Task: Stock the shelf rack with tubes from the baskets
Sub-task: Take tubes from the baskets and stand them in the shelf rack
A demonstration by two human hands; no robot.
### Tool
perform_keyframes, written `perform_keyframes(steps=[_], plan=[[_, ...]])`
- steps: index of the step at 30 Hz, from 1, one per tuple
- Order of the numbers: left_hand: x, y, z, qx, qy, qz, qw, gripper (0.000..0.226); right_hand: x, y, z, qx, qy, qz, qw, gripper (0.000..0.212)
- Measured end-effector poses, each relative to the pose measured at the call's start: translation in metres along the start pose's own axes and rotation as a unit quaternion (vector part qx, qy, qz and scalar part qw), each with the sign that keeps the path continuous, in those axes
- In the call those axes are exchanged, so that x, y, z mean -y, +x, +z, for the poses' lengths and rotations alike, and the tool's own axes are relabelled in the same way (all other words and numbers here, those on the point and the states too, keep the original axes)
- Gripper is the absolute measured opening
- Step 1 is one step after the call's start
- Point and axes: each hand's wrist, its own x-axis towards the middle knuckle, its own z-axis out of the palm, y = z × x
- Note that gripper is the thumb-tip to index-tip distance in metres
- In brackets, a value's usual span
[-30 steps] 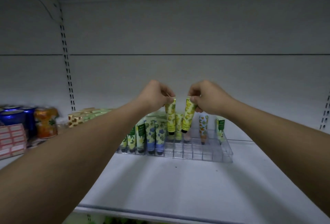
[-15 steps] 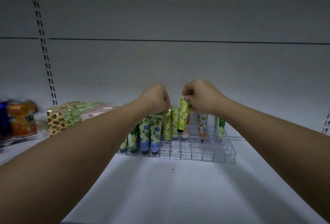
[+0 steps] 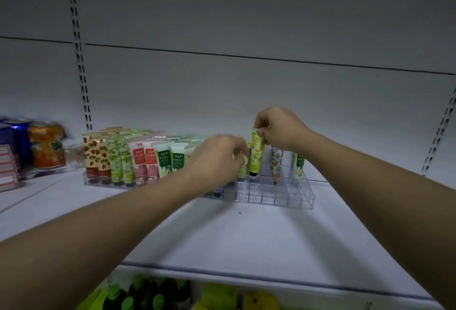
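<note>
My right hand (image 3: 278,129) pinches the crimped top of a yellow tube (image 3: 257,154), its fingers (image 3: 262,133) curled round that end. The tube hangs almost upright, cap down, long axis tipped only slightly. Its black cap sits right at the mouth of a cell in the clear rack (image 3: 283,197), so as I judge it the coming move is a short, straight push down along that axis. The right hand is the one on the job and directly above the cell.

My left hand (image 3: 217,159) is lower and just to the left, blurred, fingers curled in among the tubes already standing there. I cannot tell whether it grips one or has let go.

The rack stands on the white shelf (image 3: 246,235). Its left cells are hidden behind my left hand; its front right cells hold nothing that I can see. An orange-print tube (image 3: 276,164) and a green-label tube (image 3: 299,164) stand further right in the back rows. A second rack (image 3: 128,159) to the left is packed with strawberry, green and pink tubes. Beyond it are cans (image 3: 47,145).

A slight tilt could catch the cap on the divider.
</note>
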Motion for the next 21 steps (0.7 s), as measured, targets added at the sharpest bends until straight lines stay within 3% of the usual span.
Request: perform_keyframes(steps=[3,7,16,21], plan=[[0.007,-0.05,0.024,0.08,-0.014,-0.002,0.997,0.028,0.005,-0.001,0.003,-0.004,-0.021,-0.007,1.0,0.016],[0.021,-0.091,0.052,0.214,0.043,-0.053,0.975,0.053,0.011,0.001,0.01,-0.017,-0.035,-0.007,0.999,0.017],[0.024,-0.088,0.06,0.245,0.06,-0.057,0.966,0.061,0.019,0.016,0.026,-0.027,-0.035,0.004,0.999,0.019],[0.023,-0.089,0.063,0.238,0.05,-0.059,0.968,0.06,0.014,0.011,0.058,0.012,-0.054,0.001,0.998,0.019]])
